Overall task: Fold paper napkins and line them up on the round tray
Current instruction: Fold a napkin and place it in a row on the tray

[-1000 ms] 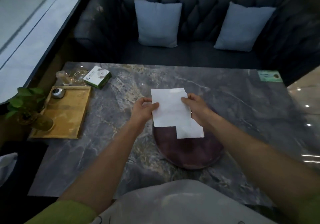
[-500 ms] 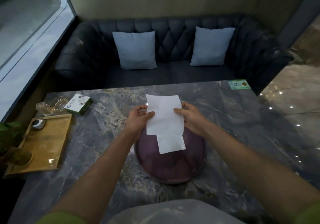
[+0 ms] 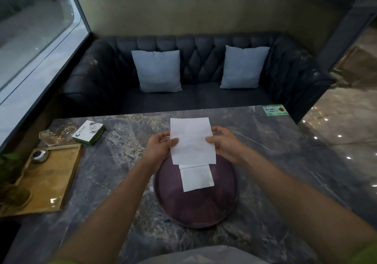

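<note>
1. Napkin: thin matt white paper.
2. Round tray: dull purple, matt finish.
3. Counter: polished grey marble look, glossy.
4. Side tray: golden wood look, shiny.
5. Sofa: dark tufted upholstery; cushions cloth.

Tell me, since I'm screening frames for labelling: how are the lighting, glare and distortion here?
Head view: dim overall, so the white napkin held by the left hand and right hand stands out; small glare spots on the glossy floor; wide-angle bending of the window frame; round tray slightly soft.
</note>
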